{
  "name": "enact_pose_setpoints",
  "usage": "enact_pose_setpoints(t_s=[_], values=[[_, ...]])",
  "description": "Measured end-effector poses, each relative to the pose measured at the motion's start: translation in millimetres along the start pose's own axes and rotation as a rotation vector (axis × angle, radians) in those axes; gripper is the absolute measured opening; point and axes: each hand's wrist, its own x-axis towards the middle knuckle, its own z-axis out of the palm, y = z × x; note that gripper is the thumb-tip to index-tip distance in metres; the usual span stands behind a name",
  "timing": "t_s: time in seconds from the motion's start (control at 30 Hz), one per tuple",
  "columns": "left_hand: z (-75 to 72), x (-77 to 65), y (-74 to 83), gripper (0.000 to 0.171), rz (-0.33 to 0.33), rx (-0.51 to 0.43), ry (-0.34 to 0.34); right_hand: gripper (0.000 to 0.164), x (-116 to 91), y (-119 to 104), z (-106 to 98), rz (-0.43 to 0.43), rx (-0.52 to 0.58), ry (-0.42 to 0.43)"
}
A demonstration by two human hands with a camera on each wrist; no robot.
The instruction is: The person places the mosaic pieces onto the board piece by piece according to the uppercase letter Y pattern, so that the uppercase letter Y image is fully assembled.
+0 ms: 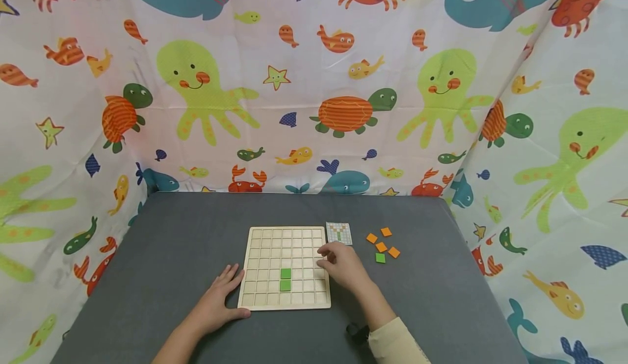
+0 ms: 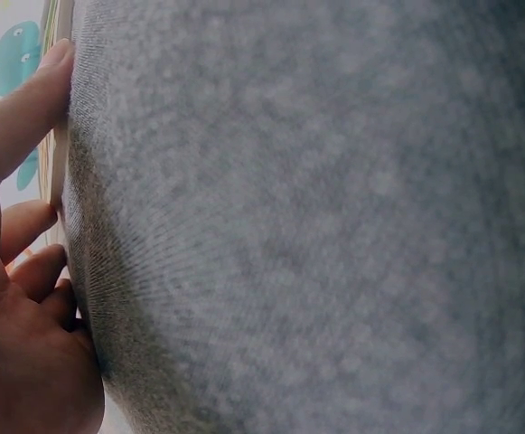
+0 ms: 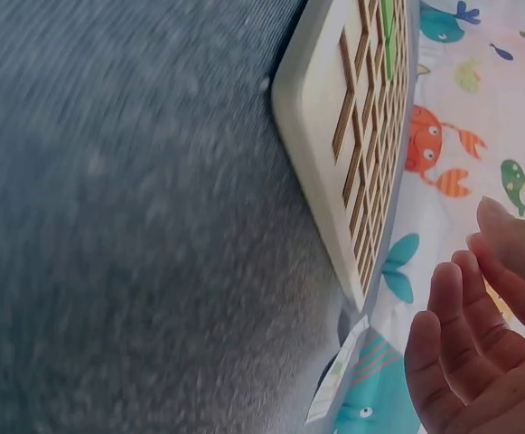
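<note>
A square wooden grid board (image 1: 262, 282) lies on the table with two green square tiles (image 1: 285, 285) in neighbouring cells, one above the other. My left hand (image 1: 218, 296) rests at its lower left corner, fingers spread along the left edge and thumb by the front edge. In the left wrist view, the thumb (image 2: 27, 108) lies along the board's side. Over the board's right edge hovers my right hand (image 1: 343, 266), its fingers loosely bent. In the right wrist view, a gap shows between thumb and fingers (image 3: 456, 325), with nothing held there.
A small pattern card (image 1: 338, 233) lies at the board's upper right corner. Farther right are several loose orange tiles (image 1: 394, 252) and one green tile (image 1: 380, 258). A dark object (image 1: 357, 332) is beside the right wrist. Behind the grey table (image 1: 441, 298) hangs a sea-animal curtain (image 1: 299, 108).
</note>
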Motion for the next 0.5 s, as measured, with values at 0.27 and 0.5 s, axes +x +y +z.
enact_pose_setpoints(t_s=[0.27,0.5], values=[[0.3,1.1,-0.1,0.109,0.014,0.004,0.000,0.026,-4,10,-6,0.029,0.005,0.030],[1.1,1.5,-1.3,0.110,0.002,0.006,-0.002,0.025,-9,15,-11,0.081,0.005,0.052]])
